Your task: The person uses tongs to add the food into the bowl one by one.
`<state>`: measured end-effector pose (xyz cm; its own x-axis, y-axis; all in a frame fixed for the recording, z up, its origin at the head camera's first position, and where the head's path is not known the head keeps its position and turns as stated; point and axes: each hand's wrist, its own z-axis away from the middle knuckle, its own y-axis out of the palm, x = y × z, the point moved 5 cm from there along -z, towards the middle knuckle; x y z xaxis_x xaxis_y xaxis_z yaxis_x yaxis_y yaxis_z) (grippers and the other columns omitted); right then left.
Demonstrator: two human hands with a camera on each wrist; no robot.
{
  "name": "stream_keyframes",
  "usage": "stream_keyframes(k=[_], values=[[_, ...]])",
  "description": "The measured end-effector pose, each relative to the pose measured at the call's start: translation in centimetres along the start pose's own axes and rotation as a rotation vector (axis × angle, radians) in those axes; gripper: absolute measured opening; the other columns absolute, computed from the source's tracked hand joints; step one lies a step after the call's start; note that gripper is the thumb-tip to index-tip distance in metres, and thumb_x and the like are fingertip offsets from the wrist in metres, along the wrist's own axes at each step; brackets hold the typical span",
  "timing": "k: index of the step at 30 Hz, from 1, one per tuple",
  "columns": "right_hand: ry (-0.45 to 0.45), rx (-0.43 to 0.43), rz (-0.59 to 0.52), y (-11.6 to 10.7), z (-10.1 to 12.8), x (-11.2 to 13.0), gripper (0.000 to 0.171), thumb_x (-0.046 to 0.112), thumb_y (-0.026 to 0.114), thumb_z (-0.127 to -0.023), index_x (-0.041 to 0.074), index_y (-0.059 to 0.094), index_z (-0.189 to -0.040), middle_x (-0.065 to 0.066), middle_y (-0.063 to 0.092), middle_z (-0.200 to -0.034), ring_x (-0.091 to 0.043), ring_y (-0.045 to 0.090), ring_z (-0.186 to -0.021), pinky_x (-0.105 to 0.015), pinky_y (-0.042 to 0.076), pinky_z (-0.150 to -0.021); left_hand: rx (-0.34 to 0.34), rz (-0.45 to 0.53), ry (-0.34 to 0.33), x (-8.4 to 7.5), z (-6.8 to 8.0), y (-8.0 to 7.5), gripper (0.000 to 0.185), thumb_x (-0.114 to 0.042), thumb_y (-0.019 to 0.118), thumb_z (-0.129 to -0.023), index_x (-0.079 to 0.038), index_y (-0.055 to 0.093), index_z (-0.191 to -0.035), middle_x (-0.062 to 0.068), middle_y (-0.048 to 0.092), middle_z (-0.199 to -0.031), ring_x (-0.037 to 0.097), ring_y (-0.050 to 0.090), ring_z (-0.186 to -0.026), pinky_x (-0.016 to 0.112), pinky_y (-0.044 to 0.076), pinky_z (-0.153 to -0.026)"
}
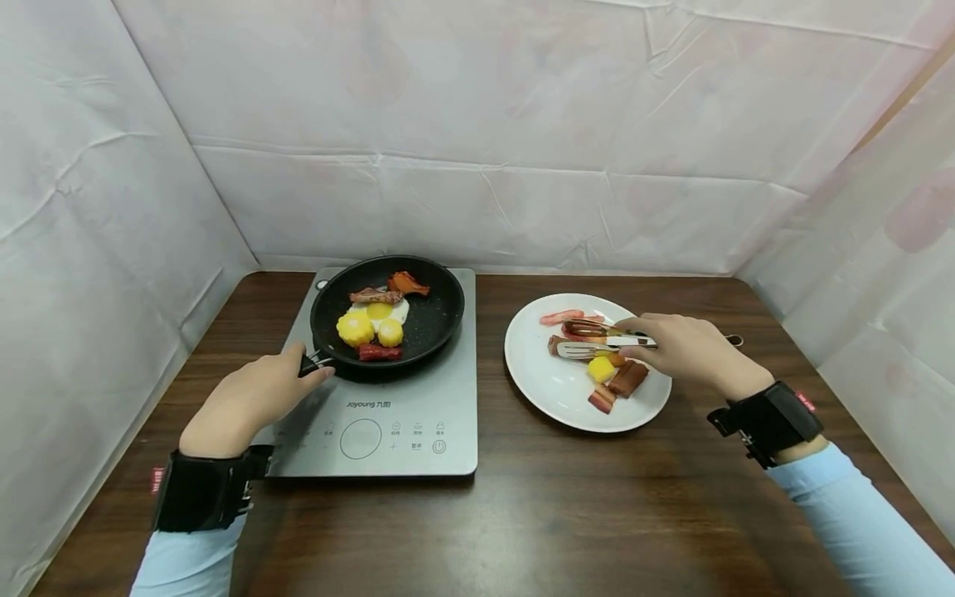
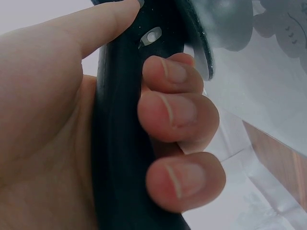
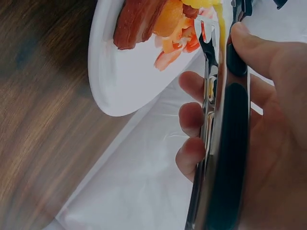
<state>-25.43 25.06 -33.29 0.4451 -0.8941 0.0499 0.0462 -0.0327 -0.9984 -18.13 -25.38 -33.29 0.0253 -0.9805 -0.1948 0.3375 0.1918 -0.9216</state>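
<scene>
the left hand [image 1: 249, 398] wraps its fingers [image 2: 175, 110] round the black pan handle [image 2: 120, 158] (thumb laid along the top), the frying pan [image 1: 440, 311] sitting on the induction cooker [image 1: 418, 431] at ten o'clock on the surface [image 1: 522, 514]. the right hand [image 1: 690, 348] grips metal tongs [image 1: 597, 340] over the white plate [image 1: 537, 377] of food at two o'clock.

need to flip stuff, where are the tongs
In the head view the tongs are on the right, held in the right hand over the white plate.
</scene>
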Motion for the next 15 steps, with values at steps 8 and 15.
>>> stream_keyframes(k=[8,15], values=[[-0.023,0.003,0.020,0.09,-0.40,0.46,0.041,0.039,0.068,-0.098,0.019,0.067,-0.133,-0.009,0.073,-0.120,-0.031,0.071,-0.105,-0.052,0.055,-0.076,-0.003,0.007,0.000,0.08,0.00,-0.01,0.077,-0.051,0.045,-0.107,0.016,0.035,-0.143,0.029,0.067,-0.106,0.030,0.065,-0.083,0.046,0.053,-0.067],[-0.061,-0.033,0.045,0.25,-0.44,0.94,0.033,0.031,0.071,-0.097,0.016,0.071,-0.126,-0.008,0.075,-0.119,-0.031,0.072,-0.103,-0.049,0.056,-0.073,0.000,0.023,-0.004,-0.06,-0.02,0.04,0.074,-0.050,0.047,-0.106,0.015,0.038,-0.140,0.020,0.066,-0.096,0.026,0.060,-0.078,0.041,0.051,-0.064]])
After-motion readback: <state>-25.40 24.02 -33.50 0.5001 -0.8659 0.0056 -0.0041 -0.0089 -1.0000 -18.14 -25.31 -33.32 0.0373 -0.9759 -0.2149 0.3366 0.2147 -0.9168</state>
